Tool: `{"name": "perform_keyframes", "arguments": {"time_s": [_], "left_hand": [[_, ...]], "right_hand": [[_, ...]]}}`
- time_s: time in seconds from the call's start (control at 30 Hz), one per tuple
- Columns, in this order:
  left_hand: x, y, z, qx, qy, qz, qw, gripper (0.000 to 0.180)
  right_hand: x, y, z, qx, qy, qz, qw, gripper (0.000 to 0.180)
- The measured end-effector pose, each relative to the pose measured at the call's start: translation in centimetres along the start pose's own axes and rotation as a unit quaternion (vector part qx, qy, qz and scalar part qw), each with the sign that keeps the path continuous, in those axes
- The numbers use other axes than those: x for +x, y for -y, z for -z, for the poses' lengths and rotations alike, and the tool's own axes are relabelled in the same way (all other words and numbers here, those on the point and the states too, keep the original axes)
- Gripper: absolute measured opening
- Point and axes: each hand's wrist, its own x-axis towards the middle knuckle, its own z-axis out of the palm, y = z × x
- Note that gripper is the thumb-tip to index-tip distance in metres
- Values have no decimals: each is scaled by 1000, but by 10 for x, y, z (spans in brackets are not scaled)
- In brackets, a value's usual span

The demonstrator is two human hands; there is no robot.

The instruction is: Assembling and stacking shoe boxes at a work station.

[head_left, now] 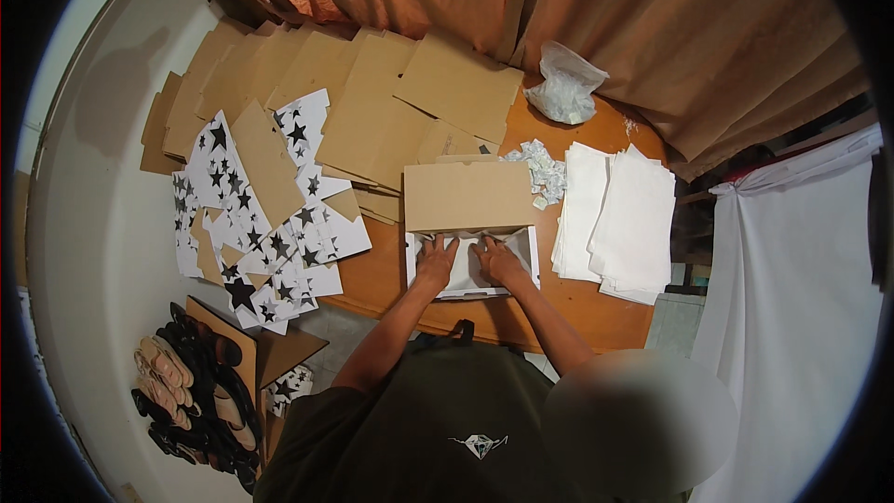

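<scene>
Both hands, left hand (435,264) and right hand (498,262), press flat with fingers spread on white paper (466,270) inside an open box (533,256), long axis left-right, lid (468,196) apparently hinged away, mid-tabletop (596,312). Beyond lie paper stacks (619,219).

White box (472,265) with brown lid (468,196), black-starred white sheets (270,224), orange-brown table (577,307).

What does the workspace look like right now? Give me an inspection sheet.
Surface: round wooden table, mostly covered.
Job's things: open box, brown lid up, white paper inside.
Clutter: flat brown cardboard sheets, star-printed sheets, white paper stacks, small folded packets, plastic bag.
Grippers: left hand and right hand flat inside the box, pressing the paper.
Cables: nothing seen.
Surroundings: orange curtain, white cloth, sandals on floor.
</scene>
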Motion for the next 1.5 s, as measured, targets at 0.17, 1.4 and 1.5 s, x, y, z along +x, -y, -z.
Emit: {"name": "perform_keyframes", "arguments": {"time_s": [0.17, 1.4, 1.5], "left_hand": [[-8, 8, 1, 24, 14, 13, 1000, 88], [-16, -10, 71, -266, -61, -118, 955, 53], [-14, -47, 85, -365, -123, -138, 912, 59]], "right_hand": [[-12, 32, 37, -111, 59, -46, 991, 56], [-87, 16, 87, 228, -199, -32, 953, 56], [-112, -3, 97, 283, -244, -44, 927, 56]]}}
